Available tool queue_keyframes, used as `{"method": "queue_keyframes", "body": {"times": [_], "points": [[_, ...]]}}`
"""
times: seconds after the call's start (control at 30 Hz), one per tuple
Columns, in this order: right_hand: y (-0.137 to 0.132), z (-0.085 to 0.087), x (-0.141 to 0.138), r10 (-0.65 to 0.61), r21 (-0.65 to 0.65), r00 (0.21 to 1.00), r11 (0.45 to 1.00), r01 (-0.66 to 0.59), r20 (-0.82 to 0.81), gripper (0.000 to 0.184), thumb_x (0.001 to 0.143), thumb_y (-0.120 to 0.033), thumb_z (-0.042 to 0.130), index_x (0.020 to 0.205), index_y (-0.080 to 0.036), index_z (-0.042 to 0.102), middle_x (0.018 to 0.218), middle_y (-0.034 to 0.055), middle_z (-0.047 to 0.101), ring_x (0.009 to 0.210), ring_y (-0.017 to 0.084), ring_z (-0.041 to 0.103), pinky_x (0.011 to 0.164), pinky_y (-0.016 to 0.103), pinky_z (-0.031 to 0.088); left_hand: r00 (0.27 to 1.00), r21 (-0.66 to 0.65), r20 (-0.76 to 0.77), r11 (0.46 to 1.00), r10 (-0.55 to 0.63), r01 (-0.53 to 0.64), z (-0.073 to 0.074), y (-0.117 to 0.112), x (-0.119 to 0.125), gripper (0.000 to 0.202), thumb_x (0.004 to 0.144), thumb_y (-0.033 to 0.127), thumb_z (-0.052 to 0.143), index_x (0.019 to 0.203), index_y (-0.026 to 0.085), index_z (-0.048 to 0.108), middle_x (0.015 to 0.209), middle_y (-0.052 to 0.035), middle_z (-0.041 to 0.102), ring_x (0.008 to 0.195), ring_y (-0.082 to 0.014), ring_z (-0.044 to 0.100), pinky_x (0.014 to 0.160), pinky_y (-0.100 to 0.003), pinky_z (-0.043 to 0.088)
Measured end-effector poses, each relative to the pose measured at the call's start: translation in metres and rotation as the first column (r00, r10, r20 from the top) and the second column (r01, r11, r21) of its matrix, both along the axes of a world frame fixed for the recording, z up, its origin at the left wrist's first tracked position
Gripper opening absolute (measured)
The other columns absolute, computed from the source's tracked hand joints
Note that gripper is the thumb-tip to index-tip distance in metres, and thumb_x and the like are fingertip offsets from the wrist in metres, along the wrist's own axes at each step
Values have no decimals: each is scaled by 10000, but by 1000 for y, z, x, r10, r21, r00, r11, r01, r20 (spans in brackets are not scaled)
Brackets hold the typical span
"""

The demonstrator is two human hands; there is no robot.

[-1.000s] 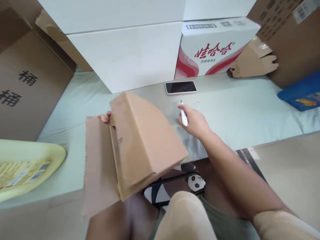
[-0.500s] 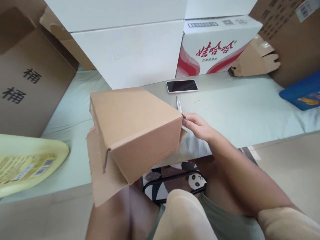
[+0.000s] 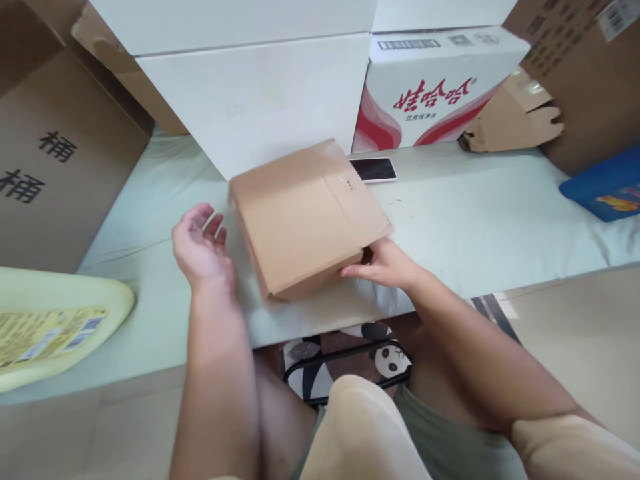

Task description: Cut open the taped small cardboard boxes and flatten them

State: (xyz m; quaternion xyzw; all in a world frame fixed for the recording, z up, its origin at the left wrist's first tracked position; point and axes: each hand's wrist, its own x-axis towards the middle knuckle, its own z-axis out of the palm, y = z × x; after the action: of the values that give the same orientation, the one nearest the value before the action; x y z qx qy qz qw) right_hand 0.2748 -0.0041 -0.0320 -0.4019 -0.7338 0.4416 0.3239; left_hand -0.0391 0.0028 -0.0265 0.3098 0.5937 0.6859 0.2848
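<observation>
A small brown cardboard box (image 3: 305, 213) lies flat on the pale green table (image 3: 475, 227), its closed side up. My right hand (image 3: 383, 263) touches the box's near right corner, fingers stretched along its front edge. My left hand (image 3: 200, 243) hovers just left of the box, palm up and fingers spread, holding nothing. A phone (image 3: 375, 169) lies face up behind the box, partly hidden by its far corner. The white pen seen before is out of sight.
Large white boxes (image 3: 250, 87) and a red-printed white carton (image 3: 430, 87) stand along the back. Brown cartons (image 3: 55, 153) stand at the left and right. A yellow bag (image 3: 50, 327) lies at the near left, a blue item (image 3: 605, 183) at the far right.
The box was turned over from a tilted, held position and now rests flat on the table. My left hand has let go. My right hand dropped the pen and moved to the box.
</observation>
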Motion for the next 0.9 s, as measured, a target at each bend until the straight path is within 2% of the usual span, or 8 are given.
{"method": "queue_keyframes", "body": {"times": [0.1, 0.23, 0.3, 0.37, 0.57, 0.73, 0.8, 0.9], "points": [[7, -7, -3, -51, 10, 994, 999, 50, 94, 693, 729, -705, 817, 1165, -172, 734, 1190, 207, 769, 1250, 418, 689, 1135, 601, 511, 995, -145, 48, 986, 86, -78, -6, -3, 6, 232, 876, 388, 585, 888, 180, 689, 1086, -77, 759, 1172, -266, 644, 1059, -447, 460], [13, -7, -9, -210, -17, 963, 976, 216, 170, 651, 690, -646, 858, 1091, -154, 709, 1043, 175, 773, 1073, 385, 725, 956, 533, 582, 975, -291, 146, 935, -168, 204, -12, -13, 24, 428, 846, 603, 674, 821, 178, 712, 820, -109, 739, 775, -262, 694, 728, -413, 537], [14, -5, -11, -319, -3, 924, 945, 327, 213, 728, 627, -668, 880, 1096, -146, 686, 1065, 188, 768, 1037, 392, 719, 893, 522, 579, 914, -286, 231, 875, -333, 391, -12, -16, 31, 478, 816, 671, 706, 893, 200, 722, 812, -105, 740, 740, -255, 707, 643, -372, 538], [14, -2, -11, -405, 29, 892, 913, 408, 200, 779, 606, -663, 883, 1160, -161, 664, 1173, 200, 758, 1098, 403, 704, 901, 516, 566, 865, -223, 281, 849, -415, 479, -9, -17, 37, 476, 790, 676, 733, 929, 222, 699, 827, -88, 740, 741, -237, 714, 620, -340, 546], [10, -2, -10, -454, -72, 890, 890, 450, -53, 616, 701, -624, 804, 1116, -190, 665, 1142, 142, 779, 1069, 325, 719, 932, 474, 558, 911, -56, 279, 942, -303, 330, 6, -16, 37, 393, 749, 551, 788, 819, 254, 542, 816, -16, 670, 727, -178, 651, 655, -313, 515], [11, -3, -12, -512, -266, 791, 857, 442, -336, 572, 803, -759, 644, 997, -223, 688, 1064, 108, 793, 1118, 300, 736, 991, 449, 579, 968, 36, 224, 993, -115, 110, 5, -14, 22, 189, 820, 421, 589, 801, 239, 636, 640, 3, 560, 638, -188, 536, 613, -349, 418], [12, -4, -11, -539, -275, 752, 842, 465, -378, 589, 805, -750, 646, 1088, -236, 702, 1130, 112, 793, 1200, 312, 723, 1046, 460, 571, 989, 4, 99, 994, -113, 113, 1, -13, 14, 196, 825, 392, 566, 786, 230, 669, 606, 3, 567, 618, -193, 523, 602, -350, 405], [13, -3, -10, -529, -257, 752, 848, 463, -394, 674, 825, -744, 602, 1262, -240, 690, 1231, 126, 779, 1273, 332, 701, 1070, 484, 571, 976, -46, -102, 981, -190, 186, -10, -16, 6, 150, 785, 343, 737, 835, 203, 711, 742, 11, 690, 729, -188, 586, 662, -324, 459]]}}
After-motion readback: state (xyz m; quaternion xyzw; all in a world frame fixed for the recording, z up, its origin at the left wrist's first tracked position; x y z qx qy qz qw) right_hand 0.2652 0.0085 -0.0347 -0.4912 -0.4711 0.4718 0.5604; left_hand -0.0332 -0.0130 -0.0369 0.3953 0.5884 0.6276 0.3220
